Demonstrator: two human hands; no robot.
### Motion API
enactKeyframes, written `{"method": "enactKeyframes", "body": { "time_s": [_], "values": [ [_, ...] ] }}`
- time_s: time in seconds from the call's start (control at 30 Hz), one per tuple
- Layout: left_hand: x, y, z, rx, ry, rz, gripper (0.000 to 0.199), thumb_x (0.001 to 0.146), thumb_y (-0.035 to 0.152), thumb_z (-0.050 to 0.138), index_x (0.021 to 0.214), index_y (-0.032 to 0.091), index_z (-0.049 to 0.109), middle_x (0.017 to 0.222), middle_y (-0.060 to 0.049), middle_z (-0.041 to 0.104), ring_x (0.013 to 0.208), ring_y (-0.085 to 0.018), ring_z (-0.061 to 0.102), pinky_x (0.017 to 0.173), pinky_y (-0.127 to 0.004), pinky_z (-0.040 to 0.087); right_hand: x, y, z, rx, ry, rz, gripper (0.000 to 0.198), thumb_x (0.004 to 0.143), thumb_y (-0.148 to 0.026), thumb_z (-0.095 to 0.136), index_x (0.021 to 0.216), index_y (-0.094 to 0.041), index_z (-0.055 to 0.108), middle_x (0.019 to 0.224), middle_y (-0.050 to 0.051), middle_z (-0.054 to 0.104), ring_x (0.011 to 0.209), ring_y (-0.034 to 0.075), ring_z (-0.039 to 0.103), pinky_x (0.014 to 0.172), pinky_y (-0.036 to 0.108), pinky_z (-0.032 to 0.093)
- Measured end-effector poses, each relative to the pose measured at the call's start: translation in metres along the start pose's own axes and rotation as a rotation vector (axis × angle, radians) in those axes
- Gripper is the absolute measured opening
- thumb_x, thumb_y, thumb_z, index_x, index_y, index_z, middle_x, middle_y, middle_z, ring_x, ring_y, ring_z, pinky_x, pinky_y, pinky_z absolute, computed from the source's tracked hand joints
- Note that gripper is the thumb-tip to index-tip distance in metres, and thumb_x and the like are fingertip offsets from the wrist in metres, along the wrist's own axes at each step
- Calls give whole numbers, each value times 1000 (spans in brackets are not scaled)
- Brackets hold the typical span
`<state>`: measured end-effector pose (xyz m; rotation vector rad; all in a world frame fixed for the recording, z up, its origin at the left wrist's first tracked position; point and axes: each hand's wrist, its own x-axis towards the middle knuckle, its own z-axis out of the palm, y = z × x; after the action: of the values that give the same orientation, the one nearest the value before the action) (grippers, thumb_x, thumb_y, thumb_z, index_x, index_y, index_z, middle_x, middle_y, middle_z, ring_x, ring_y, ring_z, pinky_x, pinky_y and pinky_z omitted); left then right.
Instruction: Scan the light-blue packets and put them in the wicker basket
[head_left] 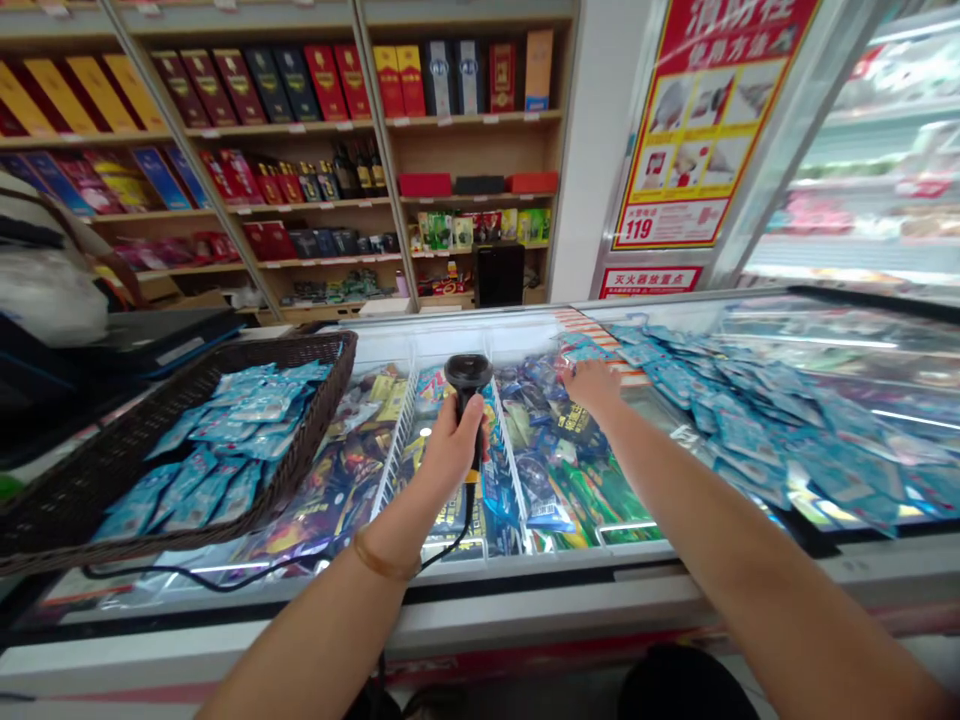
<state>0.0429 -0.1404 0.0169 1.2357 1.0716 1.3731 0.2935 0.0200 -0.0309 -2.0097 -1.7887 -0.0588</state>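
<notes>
A black handheld barcode scanner (469, 375) is upright in my left hand (454, 440), fingers wrapped round its grip, with its cable trailing down and left. Further right, my right hand (596, 385) reaches over the freezer, its fingers closed at the near edge of a small blue packet (585, 348); they are slightly blurred. Beneath that packet lies an orange-and-white striped strip (634, 378). A spread pile of similar blue packets (720, 400) covers the glass to the right of my right hand. More blue packets (255, 400) lie in a dark wicker basket (330, 400) on the left.
The chest freezer (540, 590) holds bagged frozen goods, split by white wire dividers (397, 430). Wooden shelves (472, 120) with boxes and bottles stand behind. A red fire notice (675, 130) hangs at the back, beside a glass-fronted cooler (870, 170). Dark equipment (157, 335) sits at left.
</notes>
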Motion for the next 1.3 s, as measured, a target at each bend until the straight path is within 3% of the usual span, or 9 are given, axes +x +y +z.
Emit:
{"method": "enactKeyframes", "body": {
  "time_s": [0.23,0.33,0.43,0.63,0.77,0.93,1.07,1.2,1.3],
  "values": [
    [-1,-3,2,28,-26,-10,47,81,66,63,88,22,47,61,7,53,40,-8,48,40,-22,41,-17,-23,-16,68,-56,-174,43,100,-43,41,95,-19,76,108,15,73,108,31,65,93,41,47],
    [-3,-3,1,-10,1,-44,49,79,67,65,90,22,48,66,5,56,43,-8,50,41,-23,42,-19,-26,-13,83,5,-202,39,97,-43,48,114,-19,73,121,15,70,118,33,61,101,44,43],
    [-3,-2,1,-32,16,-54,49,78,66,65,90,21,49,70,4,58,44,-8,51,41,-23,42,-18,-25,-6,56,-6,-195,52,93,-46,57,134,-15,61,143,20,57,134,37,50,109,49,36],
    [-2,-7,7,5,-65,-81,50,78,67,65,89,22,47,68,6,55,41,-8,50,39,-23,40,-12,-24,-4,132,-122,-179,50,84,-44,65,124,-15,64,129,19,66,126,37,58,103,45,42],
    [-6,-7,11,17,-140,-94,51,79,68,63,91,22,46,69,6,56,41,-7,50,38,-23,40,-8,-25,-9,433,-131,-62,40,73,-32,70,110,-17,65,103,11,73,100,30,68,87,37,49],
    [-13,-2,12,16,-239,-67,51,80,68,62,91,21,46,72,6,56,43,-7,51,40,-22,41,-7,-35,-11,1124,-174,134,19,75,-37,64,86,-22,58,79,-1,68,72,18,64,70,29,48],
    [-16,0,13,29,-314,-40,49,82,67,60,92,21,44,74,6,56,42,-6,51,41,-23,41,-11,-43,-13,1593,-291,180,25,70,-26,71,90,-25,56,81,-5,69,76,14,65,76,28,51],
    [-16,-5,14,70,-382,-1,47,85,67,56,91,21,44,72,6,55,42,-6,50,41,-23,39,-16,-50,-17,1748,-390,194,24,70,-13,72,85,-23,57,80,-3,72,87,16,69,85,32,56],
    [-15,-9,15,101,-402,11,45,87,65,55,91,21,45,70,6,54,42,-7,50,42,-23,37,-20,-55,-20,1801,-423,223,13,80,-21,70,84,-22,58,78,1,73,89,21,71,82,36,59]
  ]
}}
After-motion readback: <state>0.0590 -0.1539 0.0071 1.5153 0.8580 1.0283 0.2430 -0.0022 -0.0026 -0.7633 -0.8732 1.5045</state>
